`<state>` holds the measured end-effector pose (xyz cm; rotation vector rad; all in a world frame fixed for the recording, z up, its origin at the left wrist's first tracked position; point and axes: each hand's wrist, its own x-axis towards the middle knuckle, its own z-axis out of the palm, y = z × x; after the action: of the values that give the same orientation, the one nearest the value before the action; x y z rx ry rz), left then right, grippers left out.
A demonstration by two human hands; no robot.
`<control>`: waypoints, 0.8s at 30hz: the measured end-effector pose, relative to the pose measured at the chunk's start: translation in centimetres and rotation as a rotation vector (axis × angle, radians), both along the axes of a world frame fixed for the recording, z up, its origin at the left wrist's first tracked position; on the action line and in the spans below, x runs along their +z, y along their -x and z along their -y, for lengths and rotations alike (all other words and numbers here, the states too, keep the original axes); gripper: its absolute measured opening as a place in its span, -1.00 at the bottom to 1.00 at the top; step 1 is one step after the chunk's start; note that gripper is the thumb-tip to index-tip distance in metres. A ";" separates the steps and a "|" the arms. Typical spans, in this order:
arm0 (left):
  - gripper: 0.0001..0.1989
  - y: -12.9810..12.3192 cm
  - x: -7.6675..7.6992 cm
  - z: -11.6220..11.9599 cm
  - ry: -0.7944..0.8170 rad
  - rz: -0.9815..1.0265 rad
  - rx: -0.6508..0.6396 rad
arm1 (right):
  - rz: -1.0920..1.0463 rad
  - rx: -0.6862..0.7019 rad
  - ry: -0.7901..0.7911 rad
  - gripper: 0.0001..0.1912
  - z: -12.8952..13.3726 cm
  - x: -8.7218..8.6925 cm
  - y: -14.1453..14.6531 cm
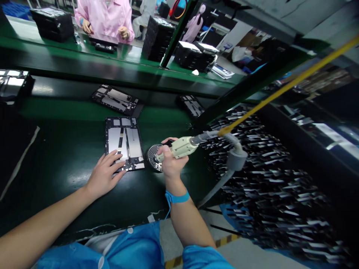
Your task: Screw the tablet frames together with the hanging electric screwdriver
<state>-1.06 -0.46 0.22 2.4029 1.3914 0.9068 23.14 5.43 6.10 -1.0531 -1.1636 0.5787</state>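
An opened tablet point(113, 136) with silver battery plates and dark ribbon cables lies on the green bench mat. My left hand point(104, 175) rests on its lower left part, fingers stretched out and flat. Just right of the tablet sits a round metal dish full of small holes point(153, 151). My right hand point(171, 164), a blue wrist strap below it, is wrapped round a cream electric screwdriver point(183, 147). The screwdriver's front end points left over the dish; its tip is hidden by my fingers.
Another opened tablet point(114, 99) lies behind, with a third point(192, 105) near the green post. Many dark parts stand in rows point(266, 186) at the right. A yellow cord point(280, 96) and a grey cable point(218, 186) hang nearby. Across the bench, a person in pink point(103, 18) works.
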 end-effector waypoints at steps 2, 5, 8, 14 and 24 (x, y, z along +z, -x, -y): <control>-0.74 -0.1 0.0 0.0 0.014 -0.001 0.004 | -0.049 0.030 -0.027 -0.84 0.2 0.8 0.6; -0.74 -0.2 0.0 0.0 0.025 0.004 0.009 | -0.103 0.124 -0.033 -0.80 0.7 2.1 2.4; -0.73 -0.2 -0.1 -0.1 0.023 0.018 -0.002 | -0.142 0.293 -0.040 -0.75 1.5 2.5 4.9; -0.67 0.0 0.0 -0.2 0.046 0.032 -0.035 | -0.115 0.458 0.003 -0.73 2.3 0.8 8.0; -0.68 -0.2 0.4 -0.2 0.052 0.057 -0.035 | -0.114 0.455 -0.005 -0.72 2.5 -0.1 8.1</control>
<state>-0.89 -0.23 0.59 2.3371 1.3316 0.9119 15.07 2.90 5.99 -0.7391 -1.3095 0.9776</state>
